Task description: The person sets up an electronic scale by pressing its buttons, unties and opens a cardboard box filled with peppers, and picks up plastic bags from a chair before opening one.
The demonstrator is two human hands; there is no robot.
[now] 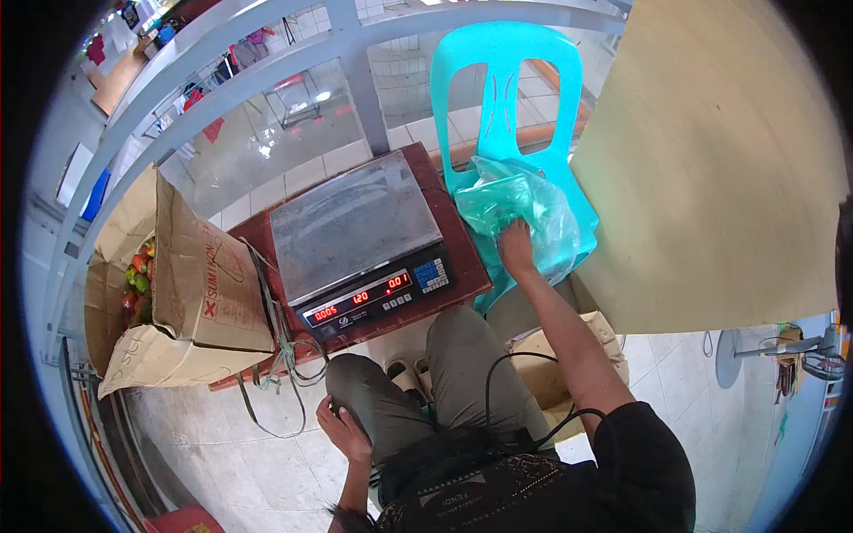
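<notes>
My right hand point(515, 246) reaches out to a turquoise plastic chair point(503, 37), its fingers closed on the clear plastic bags point(555, 226) lying on the seat. Part of the bag pile looks green. My left hand point(344, 433) rests against the side of my left knee, fingers apart and holding nothing. In front of my knees a digital weighing scale point(355, 231) stands on a dark red wooden table point(462, 266). Nothing lies on its metal plate, and its red digits read 0.005, 1.20 and 0.01.
At left an opened cardboard box point(209, 284) holds red and green produce point(139, 275). Loose straps point(289, 355) hang beside it. A grey railing point(355, 80) runs behind the scale. A plywood panel point(720, 178) stands at right, with another carton point(609, 342) below it.
</notes>
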